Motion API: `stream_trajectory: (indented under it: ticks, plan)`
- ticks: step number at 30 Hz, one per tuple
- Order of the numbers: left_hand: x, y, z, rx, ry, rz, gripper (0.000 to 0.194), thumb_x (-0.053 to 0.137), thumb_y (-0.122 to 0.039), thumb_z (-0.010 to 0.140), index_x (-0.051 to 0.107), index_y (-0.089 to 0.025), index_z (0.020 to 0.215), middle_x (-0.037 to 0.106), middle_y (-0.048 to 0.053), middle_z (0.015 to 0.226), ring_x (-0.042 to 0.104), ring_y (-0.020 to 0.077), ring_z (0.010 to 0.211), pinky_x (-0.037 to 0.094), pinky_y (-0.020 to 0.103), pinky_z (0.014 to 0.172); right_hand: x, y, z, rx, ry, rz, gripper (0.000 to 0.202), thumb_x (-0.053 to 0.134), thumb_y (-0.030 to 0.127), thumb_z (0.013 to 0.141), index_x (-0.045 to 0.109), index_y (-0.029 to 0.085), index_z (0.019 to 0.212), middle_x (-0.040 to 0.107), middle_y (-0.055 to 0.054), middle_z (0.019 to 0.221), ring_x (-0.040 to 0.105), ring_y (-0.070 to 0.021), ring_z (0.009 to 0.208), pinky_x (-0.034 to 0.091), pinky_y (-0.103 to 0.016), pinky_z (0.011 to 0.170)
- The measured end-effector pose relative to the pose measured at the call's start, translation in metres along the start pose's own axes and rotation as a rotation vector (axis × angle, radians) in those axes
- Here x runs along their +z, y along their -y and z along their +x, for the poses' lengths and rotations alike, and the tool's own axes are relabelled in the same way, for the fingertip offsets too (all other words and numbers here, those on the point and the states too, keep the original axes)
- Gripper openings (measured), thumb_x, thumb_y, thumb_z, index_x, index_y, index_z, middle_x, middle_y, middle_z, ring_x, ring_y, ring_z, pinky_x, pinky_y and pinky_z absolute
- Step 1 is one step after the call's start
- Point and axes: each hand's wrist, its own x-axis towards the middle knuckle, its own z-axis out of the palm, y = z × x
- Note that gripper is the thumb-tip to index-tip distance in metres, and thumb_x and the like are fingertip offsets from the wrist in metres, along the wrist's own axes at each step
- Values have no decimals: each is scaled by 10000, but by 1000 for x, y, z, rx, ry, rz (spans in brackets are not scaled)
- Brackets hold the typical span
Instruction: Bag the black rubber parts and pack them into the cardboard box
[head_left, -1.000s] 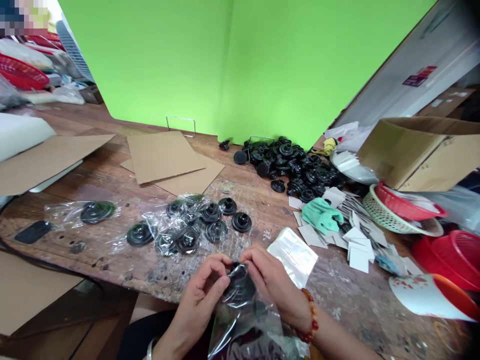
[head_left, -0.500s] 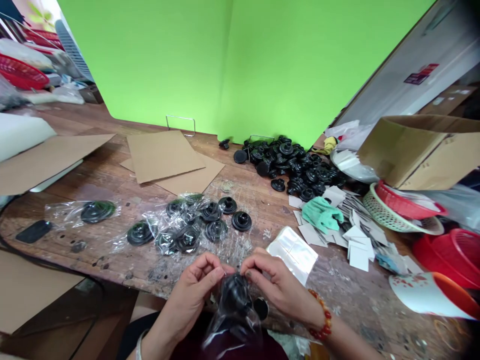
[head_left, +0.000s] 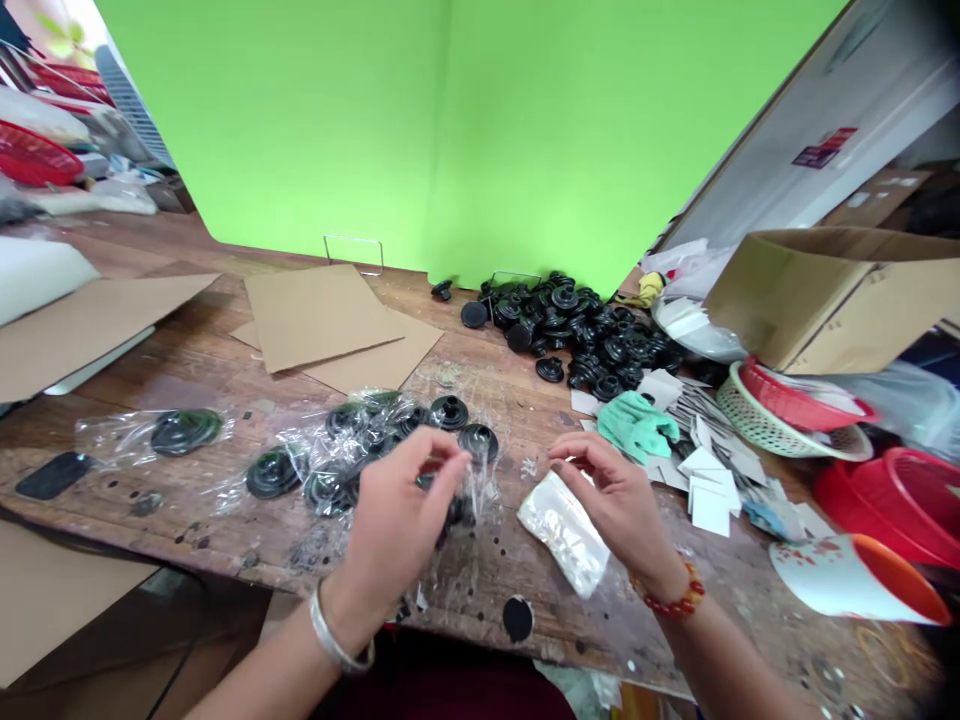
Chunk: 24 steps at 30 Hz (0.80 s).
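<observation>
the head-worn camera looks forward and down, close over the wooden table (head_left: 491, 372).

A dark, rounded part (head_left: 463, 510), partly hidden, sat inside a crinkled clear bag (head_left: 478, 485) at the left fingers (head_left: 431, 446); shiny stacked bags (head_left: 568, 535) lay just right.
</observation>
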Motion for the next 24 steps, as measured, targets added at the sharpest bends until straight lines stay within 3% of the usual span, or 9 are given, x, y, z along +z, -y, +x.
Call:
stream_trajectory:
  ticks: [3,5,7,11,14,17,19,21,24]
  plan:
    - [-2,6,32,34,-256,60,114,597,-308,845,607,-198,818,674,-3,777,637,131,713,486,225,671,-17,-23,-3,-27,-70,-233,118,544,269,903,638,201,884,635,-59,920,568,-209,893,437,-359,801]
    - [-5,19,53,30,-350,155,140,591,-331,839,605,-193,817,688,8,808,655,148,759,487,241,705,-26,-40,-9,-30,-63,-372,137,545,281,899,648,198,865,638,-61,871,559,-225,869,427,-387,799]
    - [-8,39,71,-21,-295,311,151,568,-338,836,599,-195,799,694,23,803,662,178,785,471,269,723,-29,-55,-17,-24,-24,-450,141,560,279,889,661,195,838,635,-63,837,551,-233,853,428,-399,788]
    - [-12,77,83,-143,33,675,145,545,-341,814,610,-219,769,690,53,733,636,241,710,418,311,638,-17,-72,-36,-53,73,-481,142,603,263,868,697,191,790,624,-74,822,538,-230,827,439,-390,745]
    - [-14,82,74,-54,56,733,151,525,-331,832,626,-225,871,694,79,840,626,276,822,441,353,740,-2,-75,-47,-70,77,-468,141,618,283,868,716,192,825,606,-78,838,521,-224,832,443,-382,740]
    - [-13,65,54,134,-30,657,213,519,-307,851,622,-199,1003,645,123,1070,553,299,1057,389,421,958,10,-76,-51,-76,55,-482,195,549,238,904,694,173,791,584,-75,812,496,-211,804,428,-367,723]
    - [-10,49,36,177,-47,520,215,531,-299,856,626,-196,1019,601,125,1164,514,286,1131,357,422,1016,14,-77,-50,-71,50,-493,237,502,196,913,657,160,736,570,-73,784,482,-205,777,414,-362,714]
    - [-4,36,12,133,37,325,174,541,-298,862,642,-209,972,620,98,1131,539,253,1104,384,376,996,14,-77,-48,-42,29,-475,236,491,185,902,621,161,707,567,-68,770,482,-204,769,405,-363,722]
    - [13,28,-29,-79,344,25,156,546,-329,870,668,-245,918,684,46,1003,609,214,976,448,320,896,11,-79,-43,72,-9,-375,234,497,191,862,562,177,637,559,-43,710,501,-196,739,397,-342,706]
